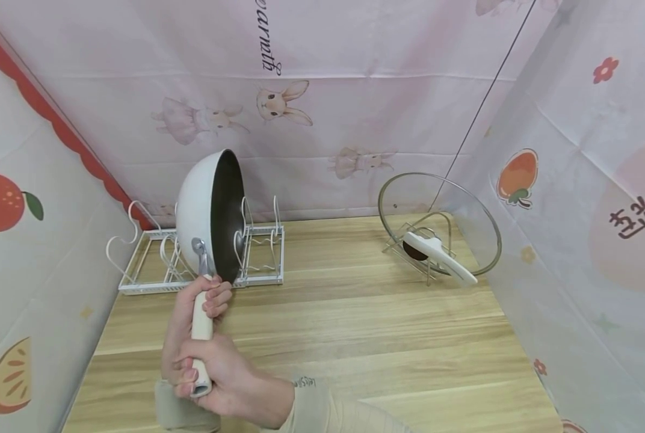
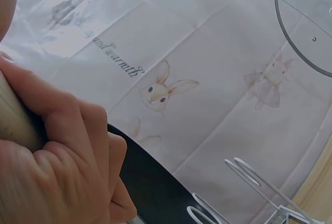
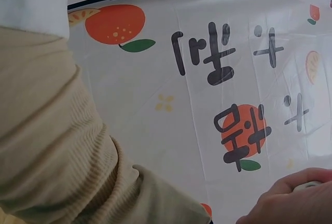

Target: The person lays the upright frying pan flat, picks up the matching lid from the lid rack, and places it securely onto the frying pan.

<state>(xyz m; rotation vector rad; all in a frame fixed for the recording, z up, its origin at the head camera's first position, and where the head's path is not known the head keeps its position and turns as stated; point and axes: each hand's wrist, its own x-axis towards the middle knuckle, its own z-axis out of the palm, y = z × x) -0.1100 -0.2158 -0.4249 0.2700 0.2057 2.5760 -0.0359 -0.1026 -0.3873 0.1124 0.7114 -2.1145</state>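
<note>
A frying pan (image 1: 195, 204), white outside and dark inside, stands on edge among the wire dividers of a white rack (image 1: 263, 280), its cream handle (image 1: 202, 325) pointing toward me. My left hand (image 1: 214, 297) grips the handle close to the pan; in the left wrist view its curled fingers (image 2: 78, 130) wrap the handle, with the dark pan beyond. Lower down, my right hand (image 1: 214, 370) holds the handle's end, thumb across it. Only part of that right hand (image 3: 295, 198) shows at the lower corner of the right wrist view.
At the back right, a glass lid (image 1: 444, 198) with a metal rim leans in a small wire stand (image 1: 428, 273), its white knob handle (image 1: 441, 255) facing out. Patterned cloth walls (image 1: 355, 108) enclose the wooden table (image 1: 355, 337) at the back and both sides.
</note>
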